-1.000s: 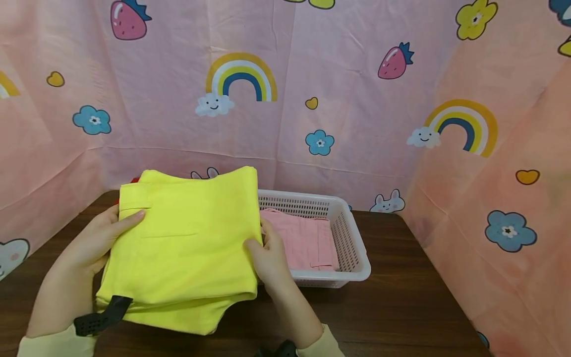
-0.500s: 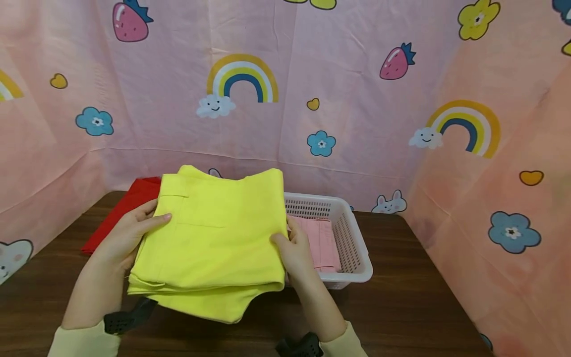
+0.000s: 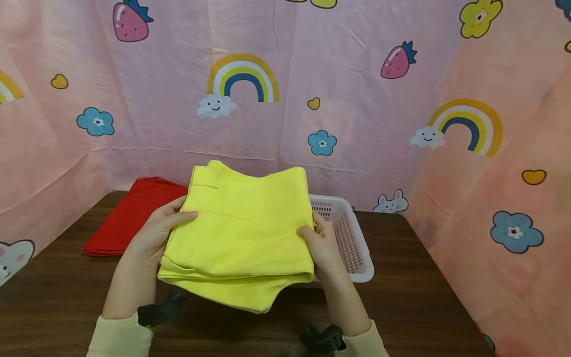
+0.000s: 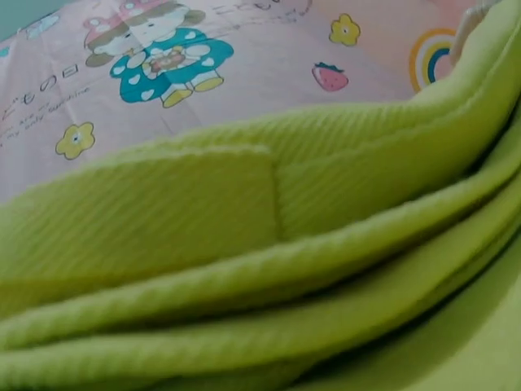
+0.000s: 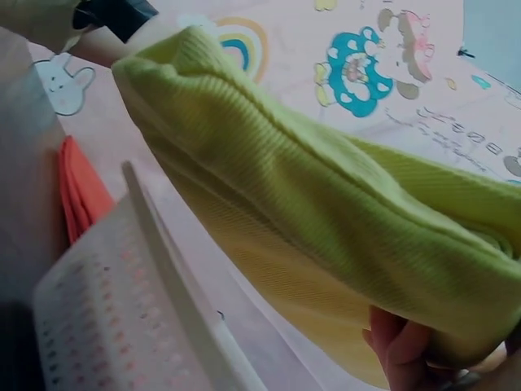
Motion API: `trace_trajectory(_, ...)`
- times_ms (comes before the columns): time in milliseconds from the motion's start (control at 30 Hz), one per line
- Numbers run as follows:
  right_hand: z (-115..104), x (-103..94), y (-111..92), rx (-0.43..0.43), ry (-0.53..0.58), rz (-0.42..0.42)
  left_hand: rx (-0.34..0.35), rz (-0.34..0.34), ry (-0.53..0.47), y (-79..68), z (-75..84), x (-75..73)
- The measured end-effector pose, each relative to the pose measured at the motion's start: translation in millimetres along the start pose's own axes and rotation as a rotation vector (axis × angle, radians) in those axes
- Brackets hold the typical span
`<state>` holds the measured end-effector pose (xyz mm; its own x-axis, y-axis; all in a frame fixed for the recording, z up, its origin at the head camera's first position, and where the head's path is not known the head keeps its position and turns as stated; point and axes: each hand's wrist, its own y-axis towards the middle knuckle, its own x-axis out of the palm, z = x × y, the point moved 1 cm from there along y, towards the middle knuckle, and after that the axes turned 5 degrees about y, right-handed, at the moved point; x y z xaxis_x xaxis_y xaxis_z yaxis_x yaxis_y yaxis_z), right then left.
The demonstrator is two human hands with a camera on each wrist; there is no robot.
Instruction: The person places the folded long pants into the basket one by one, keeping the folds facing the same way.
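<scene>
Folded yellow pants (image 3: 245,233) are held up in front of the body, a seam and pocket edge showing on top. At their left side my left hand (image 3: 156,230) pinches the folded layers, thumb on top. My right hand (image 3: 324,248) grips the opposite edge, its thumb also on the upper face. Thick stacked folds of the pants (image 4: 163,220) fill most of the left wrist view. In the right wrist view, fingers (image 5: 399,346) curl under the lower edge beside the white basket (image 5: 122,301). The pants overlap much of this basket in the head view.
A folded red cloth (image 3: 129,220) lies at the back left of the dark wooden table (image 3: 415,302). Inside the basket, a sliver of pink cloth (image 3: 329,225) shows behind my right hand. Patterned pink fabric (image 3: 357,163) hangs round the back and sides.
Both hands have carried the yellow pants to the right and slightly up, over the basket in view. The red cloth has come into sight, while the pink cloth is now mostly covered.
</scene>
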<state>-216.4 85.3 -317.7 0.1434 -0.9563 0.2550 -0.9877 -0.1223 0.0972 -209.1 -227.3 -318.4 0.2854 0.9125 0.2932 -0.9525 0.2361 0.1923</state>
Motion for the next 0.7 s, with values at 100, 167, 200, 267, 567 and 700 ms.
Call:
trace_trajectory(100,-5.2,-6.5,0.1,-0.003,-0.007,0.015,-0.003,-0.006,-0.042,5.0,-3.2,6.6)
trace_trajectory(167,-8.3,-11.1,0.3,-0.006,-0.017,0.027,-0.009,-0.007,-0.066,8.2,-5.2,10.8)
trace_trajectory(200,-9.8,-13.4,0.6,-0.007,-0.02,0.034,-0.011,-0.007,-0.074,9.6,-6.2,12.9)
trace_trajectory(267,-12.8,-18.2,1.0,-0.01,-0.028,0.037,-0.016,-0.002,-0.087,12.4,-8.0,16.8)
trace_trajectory(567,-25.0,-38.9,1.8,-0.029,-0.037,0.035,-0.039,0.011,-0.151,28.4,-18.1,35.7)
trace_trajectory(700,-30.8,-45.3,3.5,-0.027,-0.064,0.072,-0.041,-0.078,-0.156,35.1,-24.4,40.2)
